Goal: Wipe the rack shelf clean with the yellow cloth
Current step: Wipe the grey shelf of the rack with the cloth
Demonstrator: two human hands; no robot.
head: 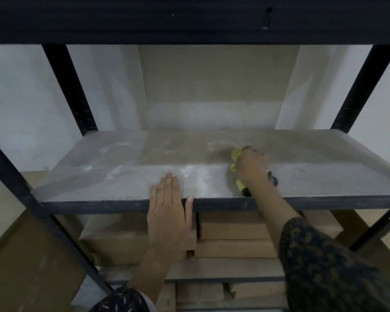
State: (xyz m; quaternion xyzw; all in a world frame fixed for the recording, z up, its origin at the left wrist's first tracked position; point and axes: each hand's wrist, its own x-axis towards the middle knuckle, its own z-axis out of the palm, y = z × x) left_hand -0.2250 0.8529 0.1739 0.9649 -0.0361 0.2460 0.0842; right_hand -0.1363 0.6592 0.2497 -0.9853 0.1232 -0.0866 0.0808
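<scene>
Patterned sleeve (324,266) ran to the right hand (252,167), which was curled over the bunched yellow cloth (235,156) on the rack shelf (122,176). Dusty smears (189,174) lay left of the grip, along the shelf's length. The left hand (169,206) was flat and empty, nearer them.

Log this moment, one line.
right hand: holds yellow cloth on rack shelf | left hand: flat on front edge | white dust: mid-shelf

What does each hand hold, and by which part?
The right hand grips the yellow cloth by its middle; left hand holds nothing, flat on the shelf edge.
</scene>
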